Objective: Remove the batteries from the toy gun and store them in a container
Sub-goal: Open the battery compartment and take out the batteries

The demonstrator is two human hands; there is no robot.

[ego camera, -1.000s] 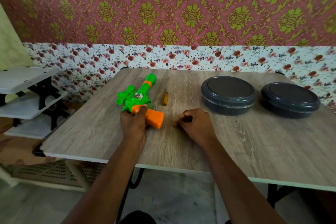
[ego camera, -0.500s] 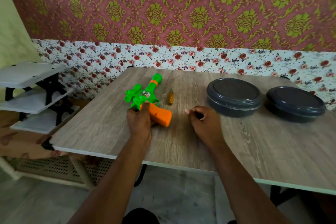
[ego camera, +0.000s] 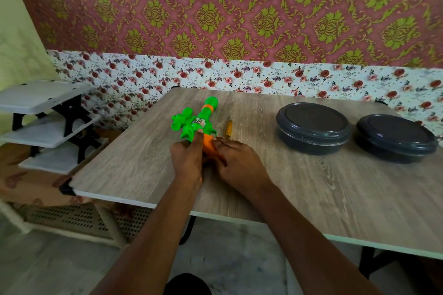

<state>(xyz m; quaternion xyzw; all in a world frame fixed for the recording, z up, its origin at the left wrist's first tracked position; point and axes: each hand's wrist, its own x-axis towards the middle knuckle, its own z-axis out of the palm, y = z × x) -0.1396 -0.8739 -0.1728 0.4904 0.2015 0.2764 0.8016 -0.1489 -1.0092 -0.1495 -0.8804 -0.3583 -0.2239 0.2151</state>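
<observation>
A green toy gun (ego camera: pixel 196 120) with an orange handle lies on the wooden table (ego camera: pixel 311 189), its barrel pointing away from me. My left hand (ego camera: pixel 187 163) grips the gun where the green body meets the handle. My right hand (ego camera: pixel 239 165) has closed on the orange handle from the right, hiding most of it. Two round dark grey containers with lids on stand at the right: the nearer one (ego camera: pixel 312 127) and the farther one (ego camera: pixel 395 137). No batteries show.
A small yellow screwdriver (ego camera: pixel 229 128) lies on the table just right of the gun. A white shelf rack with black supports (ego camera: pixel 48 124) stands left of the table. Patterned wallpaper runs behind the table's far edge.
My right hand slid left across the table from a spot apart from the gun and now holds the orange handle. The left hand kept its grip on the gun.
</observation>
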